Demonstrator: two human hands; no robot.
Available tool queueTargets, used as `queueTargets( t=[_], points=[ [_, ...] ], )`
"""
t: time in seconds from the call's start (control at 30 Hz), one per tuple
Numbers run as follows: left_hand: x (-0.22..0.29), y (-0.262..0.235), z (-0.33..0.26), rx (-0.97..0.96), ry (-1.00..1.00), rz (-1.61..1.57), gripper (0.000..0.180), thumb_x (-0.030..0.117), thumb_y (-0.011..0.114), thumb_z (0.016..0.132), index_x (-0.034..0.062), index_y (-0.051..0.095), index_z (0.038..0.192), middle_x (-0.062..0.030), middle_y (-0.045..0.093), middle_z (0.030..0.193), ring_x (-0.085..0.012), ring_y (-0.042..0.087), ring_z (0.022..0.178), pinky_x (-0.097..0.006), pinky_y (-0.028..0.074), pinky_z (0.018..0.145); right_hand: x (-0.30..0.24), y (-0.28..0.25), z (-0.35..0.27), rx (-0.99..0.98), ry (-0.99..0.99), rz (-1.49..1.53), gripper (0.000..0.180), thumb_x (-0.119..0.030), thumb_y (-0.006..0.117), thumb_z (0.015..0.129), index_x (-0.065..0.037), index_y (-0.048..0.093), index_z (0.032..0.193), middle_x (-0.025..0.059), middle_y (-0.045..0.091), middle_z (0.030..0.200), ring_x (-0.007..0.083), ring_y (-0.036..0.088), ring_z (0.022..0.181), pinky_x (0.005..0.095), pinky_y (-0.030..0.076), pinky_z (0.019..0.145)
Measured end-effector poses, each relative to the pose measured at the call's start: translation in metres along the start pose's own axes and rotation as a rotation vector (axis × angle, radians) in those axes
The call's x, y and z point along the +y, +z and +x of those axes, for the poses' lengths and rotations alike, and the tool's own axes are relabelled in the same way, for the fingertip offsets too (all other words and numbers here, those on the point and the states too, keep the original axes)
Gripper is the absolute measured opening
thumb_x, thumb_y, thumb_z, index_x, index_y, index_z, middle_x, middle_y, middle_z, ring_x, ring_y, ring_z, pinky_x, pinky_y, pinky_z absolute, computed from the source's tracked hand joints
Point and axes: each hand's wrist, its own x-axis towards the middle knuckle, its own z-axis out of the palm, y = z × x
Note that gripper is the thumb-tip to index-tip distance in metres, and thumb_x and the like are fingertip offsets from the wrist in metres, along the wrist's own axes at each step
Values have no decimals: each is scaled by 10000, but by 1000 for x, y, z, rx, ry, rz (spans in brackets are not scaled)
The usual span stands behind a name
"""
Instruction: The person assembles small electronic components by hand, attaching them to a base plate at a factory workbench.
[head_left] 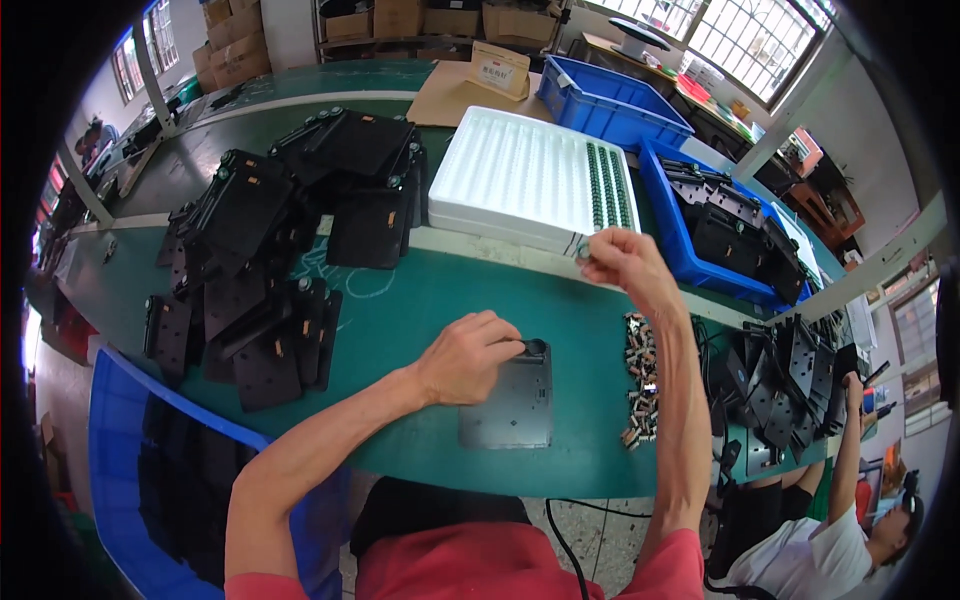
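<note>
Plate (505,418) flat on desk (400,440); my left grip (468,358) at far end, can't tell if clamped; right grip (628,266) pinches small green piece (583,251) by tray (480,220). Pickup step, I guess; next likely needs steady plate.

stacked cartons (240,58), back left; barred window (752,42), upper right; pouch (500,70) on cardboard sheet (442,92)

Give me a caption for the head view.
Left hand at a dark plate, right hand pinching a small part by the white tray.
</note>
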Motion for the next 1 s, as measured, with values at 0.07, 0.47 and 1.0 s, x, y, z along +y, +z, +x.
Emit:
queueTargets(
  t=[0.07,0.47,1.0],
  points=[
    [3,-3,1,5,19,-11,301,-71,591,647,-6,668,930,-123,638,967,-287,603,823,-386,510,716,13,18,-28,-47,40,89,159,-135,616,948,-2,646,1028,96,693,881,115,661,715,222,557,667],
    [8,-1,1,-4,65,19,320,-72,575,579,-7,668,878,-115,645,903,-282,610,754,-370,518,649,60,51,-93,-78,-1,198,225,2,655,875,44,664,1096,40,658,841,116,652,784,230,545,749],
    [8,-2,1,-9,49,9,332,-82,574,571,-12,666,882,-121,645,903,-279,608,743,-364,515,636,72,71,-91,175,-146,-128,259,15,737,711,19,689,966,30,646,813,92,559,722,250,480,645]
  ],
)
